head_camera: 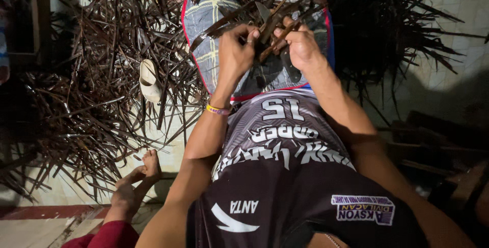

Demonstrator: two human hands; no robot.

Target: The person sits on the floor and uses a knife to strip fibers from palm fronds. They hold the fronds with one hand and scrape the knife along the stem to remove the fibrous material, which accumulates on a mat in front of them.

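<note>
My left hand is closed on a dark, thin leaf strip that curves away to the left. My right hand is closed on a brown stick-like rib that points up and away from me. The two hands almost touch above my lap. A grey blade tip shows between them, and I cannot tell which hand holds it. A checked blue-grey cloth with red edging covers my lap under the hands. A yellow and purple band is on my left wrist.
Heaps of dark dried leaf strips cover the pale tiled floor on the left and far right. A pale sandal lies among them. Another person's bare foot and red trouser leg are at the lower left. Dark wooden pieces lie to the right.
</note>
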